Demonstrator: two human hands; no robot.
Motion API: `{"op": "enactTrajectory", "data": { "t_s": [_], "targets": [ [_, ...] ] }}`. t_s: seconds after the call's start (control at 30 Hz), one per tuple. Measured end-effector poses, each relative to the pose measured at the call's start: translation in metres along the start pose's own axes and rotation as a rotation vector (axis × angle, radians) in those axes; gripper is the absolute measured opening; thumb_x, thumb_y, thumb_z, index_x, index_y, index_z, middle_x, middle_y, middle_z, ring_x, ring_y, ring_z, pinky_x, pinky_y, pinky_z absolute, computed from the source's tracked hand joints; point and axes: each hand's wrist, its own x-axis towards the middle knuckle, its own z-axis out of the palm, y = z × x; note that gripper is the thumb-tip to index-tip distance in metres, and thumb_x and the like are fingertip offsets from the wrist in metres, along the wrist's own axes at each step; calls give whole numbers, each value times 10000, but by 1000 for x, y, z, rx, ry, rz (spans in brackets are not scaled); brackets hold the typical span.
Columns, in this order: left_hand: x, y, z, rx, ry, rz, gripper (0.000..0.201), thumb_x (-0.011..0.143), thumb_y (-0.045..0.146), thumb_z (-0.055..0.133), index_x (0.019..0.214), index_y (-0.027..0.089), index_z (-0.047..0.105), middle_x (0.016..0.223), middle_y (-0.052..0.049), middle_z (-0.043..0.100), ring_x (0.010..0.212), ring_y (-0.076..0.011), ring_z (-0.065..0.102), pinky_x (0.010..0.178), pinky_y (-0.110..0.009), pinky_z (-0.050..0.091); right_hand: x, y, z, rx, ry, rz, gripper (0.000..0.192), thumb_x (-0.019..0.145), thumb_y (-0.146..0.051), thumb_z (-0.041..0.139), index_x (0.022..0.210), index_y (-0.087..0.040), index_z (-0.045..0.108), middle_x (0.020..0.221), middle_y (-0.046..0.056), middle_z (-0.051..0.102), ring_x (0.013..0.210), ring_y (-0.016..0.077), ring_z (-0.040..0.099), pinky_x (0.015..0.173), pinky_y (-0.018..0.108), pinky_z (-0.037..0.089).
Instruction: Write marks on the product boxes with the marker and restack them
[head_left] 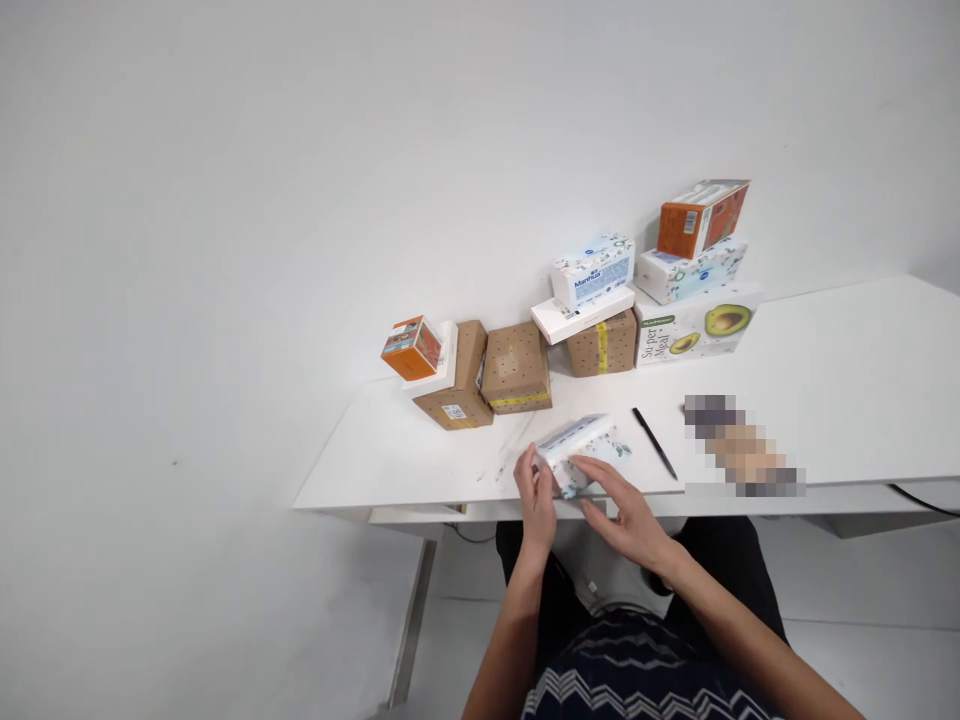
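A white tissue pack [581, 450] with a blue floral print lies at the table's front edge, right in front of me. My left hand [535, 500] is closed around the left end of the pack. Over its near right side reaches my right hand [628, 515], fingers stretched out and touching the pack, thumb held apart below. Part of the pack's near face is hidden behind my fingers. A black pen [655, 443] lies to the right of the pack.
Along the wall stand cardboard boxes [517, 365], a white Manhua tissue pack [594, 275] on a flat white box [581, 318], and an avocado-printed box [697, 330]. Orange boxes [679, 230] top the outer stacks. A blurred patch [746, 450] covers something right of the pen.
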Motion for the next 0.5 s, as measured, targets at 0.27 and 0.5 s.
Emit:
{"op": "enactTrajectory", "data": {
  "t_s": [0.27, 0.5],
  "targets": [
    [8, -19, -5, -10, -21, -52, 538, 923, 535, 392, 1365, 236, 456, 1468, -102, 394, 1363, -229, 383, 1066, -336, 399, 13, 57, -50, -717, 144, 517, 419, 892, -363, 471, 1210, -111, 577, 1138, 215, 560, 1047, 339, 573, 816, 452, 501],
    [27, -12, 6, -10, -64, -68, 915, 733, 543, 689, 1463, 229, 235, 1532, -156, 240, 1323, -305, 411, 1005, -395, 452, 17, 76, -74, -806, -205, 917, 340, 889, -371, 445, 985, -108, 638, 1040, 221, 626, 955, 335, 637, 744, 398, 469]
  ]
}}
